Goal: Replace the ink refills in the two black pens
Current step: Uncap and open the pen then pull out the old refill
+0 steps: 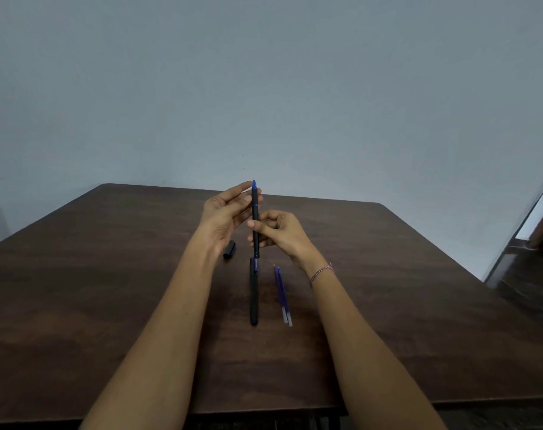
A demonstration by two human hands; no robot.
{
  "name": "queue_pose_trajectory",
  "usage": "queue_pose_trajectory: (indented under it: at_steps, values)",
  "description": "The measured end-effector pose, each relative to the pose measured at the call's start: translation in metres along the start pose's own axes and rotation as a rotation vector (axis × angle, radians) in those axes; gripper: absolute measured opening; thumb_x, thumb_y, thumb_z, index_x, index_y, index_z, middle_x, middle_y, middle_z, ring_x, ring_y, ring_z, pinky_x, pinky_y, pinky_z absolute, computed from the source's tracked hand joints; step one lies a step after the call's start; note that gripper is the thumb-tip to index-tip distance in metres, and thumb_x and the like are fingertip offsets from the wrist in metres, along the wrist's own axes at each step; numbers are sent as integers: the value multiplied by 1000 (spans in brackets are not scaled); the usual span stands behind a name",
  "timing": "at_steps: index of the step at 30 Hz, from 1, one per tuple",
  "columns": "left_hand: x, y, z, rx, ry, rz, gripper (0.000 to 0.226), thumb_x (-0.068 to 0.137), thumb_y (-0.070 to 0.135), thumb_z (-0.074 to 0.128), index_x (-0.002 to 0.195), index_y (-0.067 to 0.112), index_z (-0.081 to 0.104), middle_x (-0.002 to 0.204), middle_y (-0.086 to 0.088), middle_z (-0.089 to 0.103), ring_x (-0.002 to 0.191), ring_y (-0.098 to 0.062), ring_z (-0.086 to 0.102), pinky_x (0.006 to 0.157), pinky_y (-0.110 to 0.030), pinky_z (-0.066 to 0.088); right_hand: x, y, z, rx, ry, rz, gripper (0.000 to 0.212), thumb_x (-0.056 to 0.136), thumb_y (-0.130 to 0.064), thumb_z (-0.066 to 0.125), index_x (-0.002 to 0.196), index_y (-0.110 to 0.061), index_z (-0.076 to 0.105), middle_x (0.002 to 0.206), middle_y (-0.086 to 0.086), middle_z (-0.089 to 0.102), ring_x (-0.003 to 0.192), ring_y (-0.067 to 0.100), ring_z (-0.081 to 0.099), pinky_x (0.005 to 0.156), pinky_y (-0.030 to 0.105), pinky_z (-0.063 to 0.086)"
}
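Observation:
A black pen (255, 212) with a blue tip stands upright above the table, uncapped. My right hand (276, 234) grips its lower barrel with curled fingers. My left hand (225, 212) pinches the upper end near the blue tip between thumb and fingertips. The pen's black cap (229, 249) lies on the table to the left of the hands. A second black pen (253, 293), capped, lies lengthwise on the table below the hands. Two blue ink refills (282, 294) lie side by side just right of it.
The dark brown wooden table (109, 305) stands against a plain grey wall. A dark chair (530, 268) is at the right edge, beside the table's right corner.

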State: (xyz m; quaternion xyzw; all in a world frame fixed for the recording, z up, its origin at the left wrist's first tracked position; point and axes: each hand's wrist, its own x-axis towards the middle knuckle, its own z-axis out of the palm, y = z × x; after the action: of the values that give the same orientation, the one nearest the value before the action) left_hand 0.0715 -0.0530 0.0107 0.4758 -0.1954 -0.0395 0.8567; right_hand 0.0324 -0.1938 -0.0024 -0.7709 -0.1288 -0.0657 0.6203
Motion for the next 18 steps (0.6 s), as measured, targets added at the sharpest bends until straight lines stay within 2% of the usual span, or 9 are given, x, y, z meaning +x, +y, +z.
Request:
queue_pose_trajectory:
  at_steps: [2, 6, 12, 15, 18]
  values:
    - [-1, 0, 1, 0, 16, 8, 31, 85, -7, 56, 112, 6, 63, 90, -4, 74, 87, -15, 70, 78, -25, 57, 0, 0, 0, 5, 5, 1, 14, 85, -23, 69, 91, -11, 64, 72, 6, 73, 67, 14, 71, 64, 22, 57]
    - [-2, 1, 2, 8, 40, 20, 34, 83, -5, 61, 115, 6, 62, 88, -4, 69, 79, -11, 69, 70, -21, 56, -1, -1, 0, 8, 4, -10, 15, 85, -23, 69, 91, -11, 62, 71, 6, 73, 67, 14, 71, 64, 22, 56]
    - [-2, 2, 3, 4, -6, 1, 22, 89, -1, 55, 107, 7, 65, 96, -7, 74, 95, -19, 69, 75, -25, 56, 0, -1, 1, -10, -3, -18, 15, 86, -24, 68, 93, -12, 64, 74, 8, 73, 69, 14, 71, 64, 21, 56]
    - [-3, 3, 2, 24, 8, 7, 24, 86, -3, 58, 105, 10, 66, 93, -4, 74, 91, -17, 70, 72, -23, 56, -1, 0, 1, -6, -5, -18, 15, 85, -25, 69, 92, -12, 64, 74, 7, 73, 69, 13, 71, 67, 24, 57]
    - [-3, 4, 2, 12, 29, 9, 29, 81, -6, 62, 104, 11, 67, 89, -3, 73, 84, -13, 70, 69, -21, 55, -2, -1, 1, -10, -5, -18, 15, 85, -25, 69, 91, -13, 64, 72, 5, 73, 67, 12, 71, 64, 20, 56]
